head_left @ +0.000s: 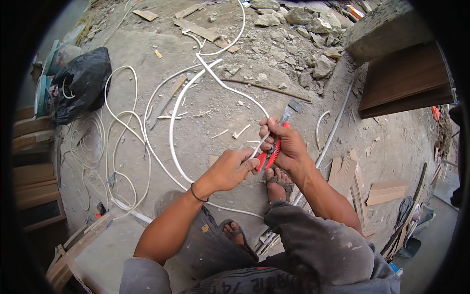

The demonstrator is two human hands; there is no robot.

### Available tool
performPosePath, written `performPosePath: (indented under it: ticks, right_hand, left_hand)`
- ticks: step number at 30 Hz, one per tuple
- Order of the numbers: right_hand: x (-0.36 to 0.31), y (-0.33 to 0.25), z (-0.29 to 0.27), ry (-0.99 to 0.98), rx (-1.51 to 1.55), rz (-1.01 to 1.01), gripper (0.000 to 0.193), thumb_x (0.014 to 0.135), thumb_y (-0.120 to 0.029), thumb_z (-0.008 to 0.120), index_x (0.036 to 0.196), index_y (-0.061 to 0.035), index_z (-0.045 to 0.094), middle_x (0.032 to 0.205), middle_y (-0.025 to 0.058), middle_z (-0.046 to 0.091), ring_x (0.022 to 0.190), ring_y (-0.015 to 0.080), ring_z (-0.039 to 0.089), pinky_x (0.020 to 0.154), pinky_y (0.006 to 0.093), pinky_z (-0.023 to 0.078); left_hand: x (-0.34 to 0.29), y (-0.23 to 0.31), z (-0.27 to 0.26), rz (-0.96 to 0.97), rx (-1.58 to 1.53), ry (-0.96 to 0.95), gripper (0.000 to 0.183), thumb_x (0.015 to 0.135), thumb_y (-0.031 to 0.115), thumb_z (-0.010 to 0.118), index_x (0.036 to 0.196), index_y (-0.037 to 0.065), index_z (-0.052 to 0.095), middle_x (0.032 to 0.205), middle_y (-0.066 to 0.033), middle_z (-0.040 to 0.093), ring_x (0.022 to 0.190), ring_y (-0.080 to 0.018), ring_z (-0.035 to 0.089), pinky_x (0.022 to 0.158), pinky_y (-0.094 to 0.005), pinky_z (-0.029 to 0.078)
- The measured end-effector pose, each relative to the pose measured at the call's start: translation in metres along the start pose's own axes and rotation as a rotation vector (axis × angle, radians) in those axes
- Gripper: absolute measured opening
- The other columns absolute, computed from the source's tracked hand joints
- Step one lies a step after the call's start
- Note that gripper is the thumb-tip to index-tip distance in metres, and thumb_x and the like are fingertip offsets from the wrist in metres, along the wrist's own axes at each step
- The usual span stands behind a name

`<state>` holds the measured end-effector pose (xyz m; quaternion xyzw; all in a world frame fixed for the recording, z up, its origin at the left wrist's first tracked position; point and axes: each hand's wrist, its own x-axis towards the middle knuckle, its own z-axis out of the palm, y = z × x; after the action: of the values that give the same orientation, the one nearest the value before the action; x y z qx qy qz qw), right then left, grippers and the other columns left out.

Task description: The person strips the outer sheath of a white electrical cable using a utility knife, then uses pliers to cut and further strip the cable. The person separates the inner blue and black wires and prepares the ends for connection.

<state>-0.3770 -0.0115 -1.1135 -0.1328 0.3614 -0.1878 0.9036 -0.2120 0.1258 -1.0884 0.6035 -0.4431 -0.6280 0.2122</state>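
A white cable (pixel 245 96) curves down from the far side and runs between my two hands. My left hand (pixel 230 169) is closed, pinching the cable near its thumb and forefinger. My right hand (pixel 289 147) is wrapped round a red-handled tool (pixel 275 151) with a ribbed edge. A pale, blade-like end sticks out beyond its fingers at the top, and a dark part shows between the red pieces. The right fingers also press against the cable. Both hands are close together over the ground, above my right foot. The grip partly hides the tool, so its exact kind is unclear.
Looped white cable (pixel 115 117) spreads across the ground at left, near a black plastic bag (pixel 83 83). Rubble stones (pixel 323 66) lie at far right, with a brown wooden box (pixel 406 78) nearby. A long grey pipe (pixel 338 122) and cardboard pieces (pixel 387 192) lie at right.
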Motion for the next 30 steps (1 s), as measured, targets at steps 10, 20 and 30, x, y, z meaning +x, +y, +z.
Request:
performPosePath:
  ticks: [10,20,30]
  right_hand:
    - [0.027,-0.037,0.045,-0.122,-0.411,0.129,0.022,0.103,-0.016,0.068,0.112,0.0042,0.067,0.071,0.0024,0.060,0.059,0.0128,0.060,0.048,0.0237,0.043]
    - [0.041,-0.011,0.058,-0.108,-0.151,0.007,0.014,0.106,-0.014,0.061,0.105,0.0002,0.061,0.070,0.0019,0.056,0.059,0.0141,0.056,0.050,0.0261,0.047]
    - [0.043,0.027,-0.004,-0.094,-0.417,-0.169,0.043,0.105,-0.038,0.066,0.123,0.0014,0.065,0.081,0.0090,0.069,0.069,0.0160,0.066,0.060,0.0263,0.053]
  left_hand:
    - [-0.048,-0.014,-0.008,0.151,0.216,0.247,0.018,0.097,0.006,0.061,0.110,-0.003,0.069,0.081,-0.0140,0.076,0.071,-0.0257,0.075,0.068,-0.0393,0.057]
    - [-0.091,-0.020,-0.023,0.121,-0.159,0.440,0.017,0.100,0.011,0.065,0.101,-0.002,0.075,0.084,-0.0073,0.075,0.081,-0.0146,0.068,0.082,-0.0326,0.053]
    - [-0.099,-0.021,-0.019,0.162,-0.359,0.300,0.022,0.103,0.009,0.063,0.118,-0.006,0.069,0.108,-0.0100,0.079,0.098,-0.0110,0.068,0.090,-0.0306,0.053]
